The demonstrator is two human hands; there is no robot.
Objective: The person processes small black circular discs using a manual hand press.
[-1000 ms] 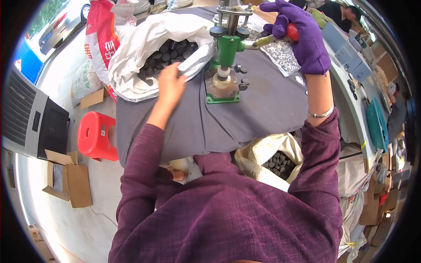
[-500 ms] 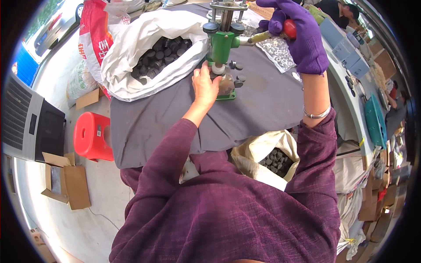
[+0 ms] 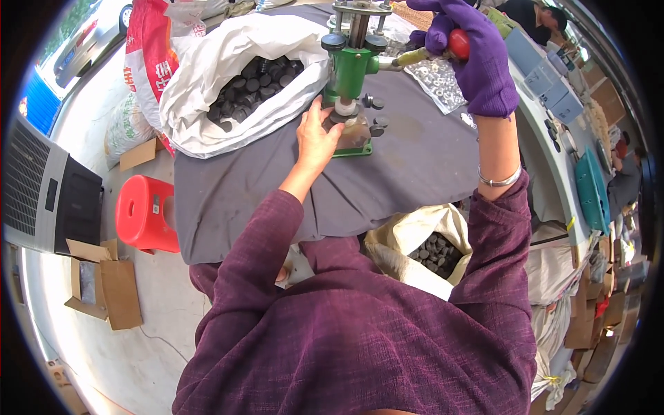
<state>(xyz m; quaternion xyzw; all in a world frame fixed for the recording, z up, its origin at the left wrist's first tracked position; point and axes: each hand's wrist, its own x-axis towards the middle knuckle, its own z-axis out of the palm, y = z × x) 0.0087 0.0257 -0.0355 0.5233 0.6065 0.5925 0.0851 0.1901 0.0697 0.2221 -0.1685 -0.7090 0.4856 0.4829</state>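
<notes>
Since a second ago, the bare left hand [image 3: 317,135] has left the white sack of dark discs [image 3: 238,86] and now rests, fingers curled, at the green hand press [image 3: 349,76] base on the grey worktop [image 3: 228,187]. The gloved right hand [image 3: 474,59] is clenched round the red-knobbed lever [image 3: 458,43]. Likely next: pulling it. Loose discs lie beside the base.

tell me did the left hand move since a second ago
Yes. The left hand has gone from the white sack of dark discs rightward to the base of the green press.
</notes>
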